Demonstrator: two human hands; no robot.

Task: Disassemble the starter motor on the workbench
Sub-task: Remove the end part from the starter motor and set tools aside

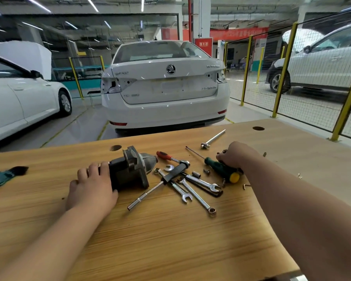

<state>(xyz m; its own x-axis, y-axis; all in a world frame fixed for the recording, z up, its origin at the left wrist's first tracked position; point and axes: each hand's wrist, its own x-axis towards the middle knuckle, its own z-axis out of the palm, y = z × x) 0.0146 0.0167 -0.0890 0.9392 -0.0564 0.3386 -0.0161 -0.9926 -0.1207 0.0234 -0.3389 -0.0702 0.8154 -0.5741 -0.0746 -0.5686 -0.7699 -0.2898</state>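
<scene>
From my remote seat I saw the starter motor (pixel 130 169) lying on its side on the wooden desk (pixel 170 240), left of centre, with its grey nose cone pointing away towards the far edge and its dark body towards the person. The left hand (pixel 91 183) was on the near end of that body, fingers (pixel 104 166) curled over the top and the thumb along the near side, clamped on it.

The right hand (pixel 235 155) was well apart from the motor, out to the right, set down against the green handle of a screwdriver (pixel 221 169) whose thin shaft ran off to the upper left. Its fingers were curled under, and I could not tell whether they were clamped on the handle, on some small dark part just beyond it, or on nothing.

Between the two hands lay a loose pile of tools: a ratchet (pixel 166 155) with a red grip, several open-ended wrenches (pixel 197 197) crossing one another, a long extension bar (pixel 146 196), a black hex key (pixel 207 189) and a small socket (pixel 196 174). A T-shaped bar (pixel 213 138) lay further back. A few tiny screws, possibly, were scattered near the right forearm. At the left edge of the desk sat a green and black tool (pixel 4 177), blurred. Beyond the desk stood a white car (pixel 164 88), rear towards me.
</scene>
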